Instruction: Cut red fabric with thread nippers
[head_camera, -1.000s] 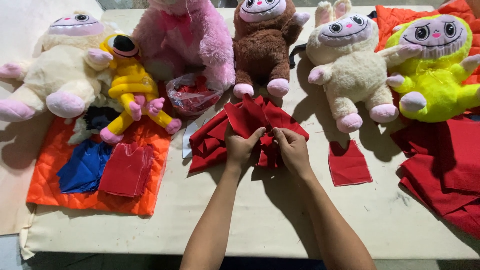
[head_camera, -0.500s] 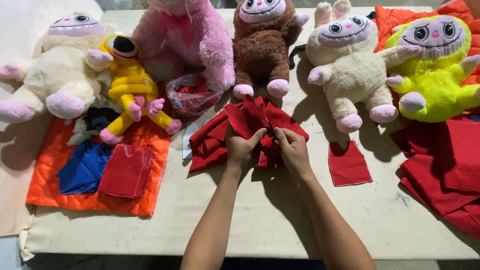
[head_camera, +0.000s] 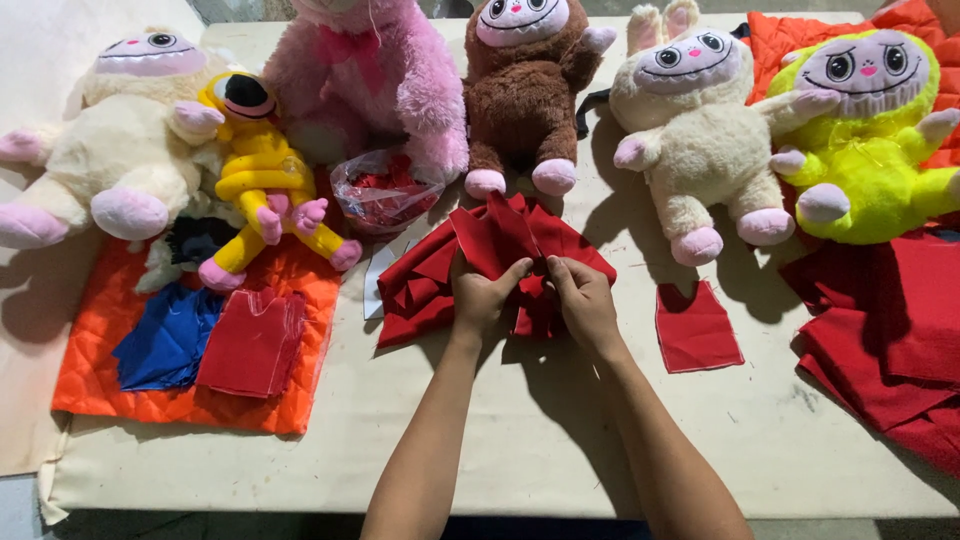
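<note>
Pale cream table (head_camera: 480, 440) seen from above, cloth-covered, edge at bottom; dim floor strip below, little of the room visible. Along the far side 5 big plush toys: cream plush (head_camera: 110, 130), pink plush (head_camera: 370, 90), brown plush (head_camera: 525, 90), cream rabbit-eared plush (head_camera: 700, 140), yellow-green plush (head_camera: 870, 140). Small yellow plush (head_camera: 265, 180) lies against the cream one. Left: orange quilted sheet (head_camera: 150, 390) with blue fabric (head_camera: 165, 335) and red cut pieces (head_camera: 255, 340) on it. Clear bag of red bits (head_camera: 380, 195) just beside the pink plush. Single red panel (head_camera: 697, 328) right of centre; stack of red felt (head_camera: 890, 340) at the right edge.

Red fabric pile (head_camera: 480, 260) sits at table centre, below the brown plush. Left hand (head_camera: 482, 295) closed, pinching a fold of it; right hand (head_camera: 582, 300) closed, pinching the same fold, fingertips of both nearly touching.

Versus 0.5 s ago: hands in the same spot on the pile, grip unchanged, pile shape about the same; nothing else moved.
</note>
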